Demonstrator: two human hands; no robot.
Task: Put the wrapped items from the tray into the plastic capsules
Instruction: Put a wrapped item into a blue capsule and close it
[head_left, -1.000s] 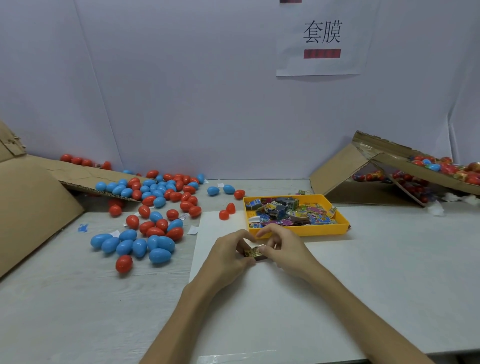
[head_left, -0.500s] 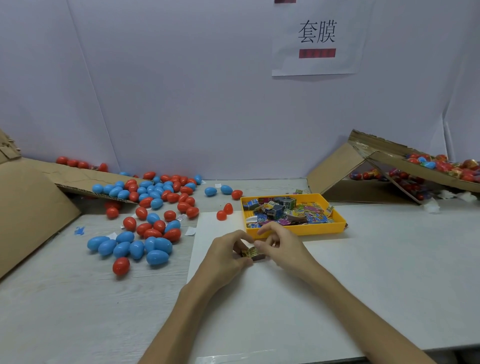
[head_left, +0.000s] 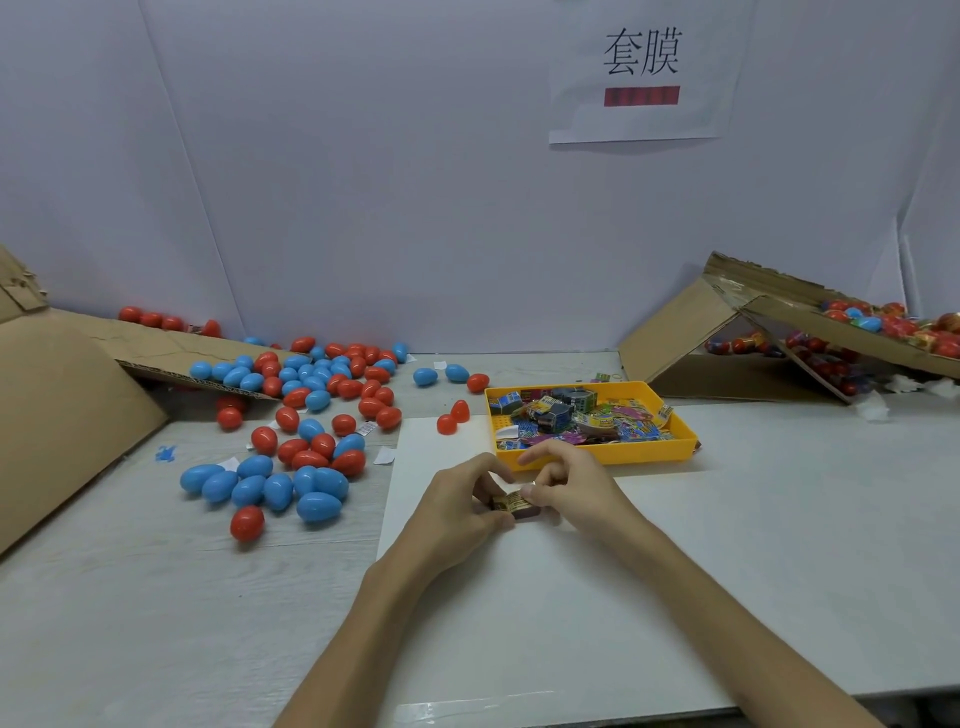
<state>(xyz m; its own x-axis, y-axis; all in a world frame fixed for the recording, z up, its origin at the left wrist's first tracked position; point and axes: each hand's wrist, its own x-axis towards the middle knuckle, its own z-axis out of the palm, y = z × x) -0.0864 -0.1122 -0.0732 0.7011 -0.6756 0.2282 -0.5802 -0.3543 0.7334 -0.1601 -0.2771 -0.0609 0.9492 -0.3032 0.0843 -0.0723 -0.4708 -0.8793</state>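
Note:
A small wrapped item (head_left: 511, 504) with a gold and dark wrapper is pinched between my left hand (head_left: 460, 506) and my right hand (head_left: 571, 486), just above the white sheet (head_left: 519, 597) in front of me. Behind my hands stands the yellow tray (head_left: 597, 453) holding several colourful wrapped items (head_left: 582, 415). Blue and red egg-shaped plastic capsules (head_left: 291, 441) lie scattered on the table to the left. Two red capsule halves (head_left: 453, 417) stand just left of the tray.
A cardboard ramp (head_left: 67, 395) rises at the left with capsules on and under it. At the right, a tilted cardboard box (head_left: 753, 338) holds several wrapped capsules (head_left: 883, 322). A paper sign (head_left: 641, 67) hangs on the white back wall. Small paper scraps (head_left: 384, 455) lie among the capsules.
Both hands stay together on the wrapped item with only small finger movements. The view has shifted slightly.

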